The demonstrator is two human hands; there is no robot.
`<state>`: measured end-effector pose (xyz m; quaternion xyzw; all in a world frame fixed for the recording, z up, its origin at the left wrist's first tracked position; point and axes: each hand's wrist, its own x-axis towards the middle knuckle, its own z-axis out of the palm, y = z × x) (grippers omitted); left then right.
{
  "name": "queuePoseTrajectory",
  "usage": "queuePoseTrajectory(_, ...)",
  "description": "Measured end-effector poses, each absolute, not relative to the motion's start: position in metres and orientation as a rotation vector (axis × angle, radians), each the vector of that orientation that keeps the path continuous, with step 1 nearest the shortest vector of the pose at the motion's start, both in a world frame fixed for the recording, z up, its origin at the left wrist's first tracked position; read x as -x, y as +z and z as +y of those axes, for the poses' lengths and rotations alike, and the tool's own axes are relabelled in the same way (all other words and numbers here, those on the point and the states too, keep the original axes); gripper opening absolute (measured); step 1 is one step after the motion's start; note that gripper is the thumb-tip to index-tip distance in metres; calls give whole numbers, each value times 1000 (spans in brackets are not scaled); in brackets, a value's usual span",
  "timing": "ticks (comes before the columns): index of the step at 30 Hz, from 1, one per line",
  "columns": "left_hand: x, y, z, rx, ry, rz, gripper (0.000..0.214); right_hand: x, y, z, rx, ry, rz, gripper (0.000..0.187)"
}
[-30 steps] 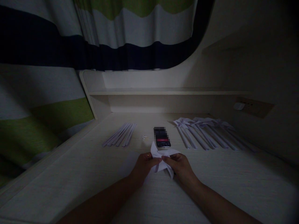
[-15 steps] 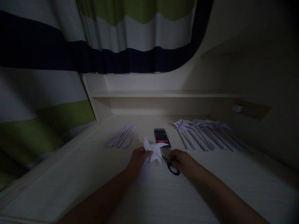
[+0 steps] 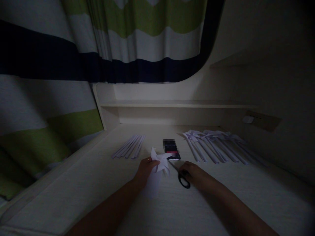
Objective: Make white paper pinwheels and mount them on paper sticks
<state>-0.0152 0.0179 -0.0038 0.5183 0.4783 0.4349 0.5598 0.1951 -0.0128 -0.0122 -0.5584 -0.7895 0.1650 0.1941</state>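
The left hand pinches a white paper pinwheel, thumb laid over its folded middle and fingers tucked behind; take that pinwheel, near the middle of the table, as the centre of the dial. At four o'clock the right hand has its fingers wrapped round a pair of scissors, one black loop hanging clear below the grip; the blades point towards ten o'clock, their tips right by the pinwheel's edge, though in this dim light I cannot tell whether they touch it. A pale sheet of paper lies at seven o'clock, beside the left wrist; a phone lies at one o'clock, just beyond the pinwheel; a fan of paper tubes rests at ten o'clock; a row of pinwheels on sticks lies between two and three; a shelf crosses at twelve, below the striped curtain.
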Motion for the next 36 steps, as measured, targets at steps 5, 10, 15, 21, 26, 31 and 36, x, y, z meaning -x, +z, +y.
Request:
queuePoseTrajectory(5, 15, -1, 16, -1207, 1061, 1109, 15, -197, -18, -12, 1678, 387, -2237, 25)
queuePoseTrajectory(10, 14, -5, 19, -1207, 1055, 1111, 19, -202, -26, -9, 1712, 336, -2226, 28)
queuePoseTrajectory(15, 15, -11, 22, -1216, 1057, 1085, 22, -208, -30, -7, 1628, 246, -2228, 35)
queuePoseTrajectory(21, 16, -10, 21, -1186, 1027, 1073, 23, -202, -14, -15, 1453, 347, -2253, 36)
queuePoseTrajectory(26, 16, -12, 22, -1187, 1060, 1089, 31, -195, -3, -24, 1363, 455, -2223, 35)
queuePoseTrajectory(31, 16, -13, 25, -1161, 1094, 1109, 30, -191, 11, -26, 1439, 570, -2099, 15)
queuePoseTrajectory(36, 16, -12, 26, -1138, 1092, 1120, 27, -186, 22, -34, 1204, 483, -1956, 18)
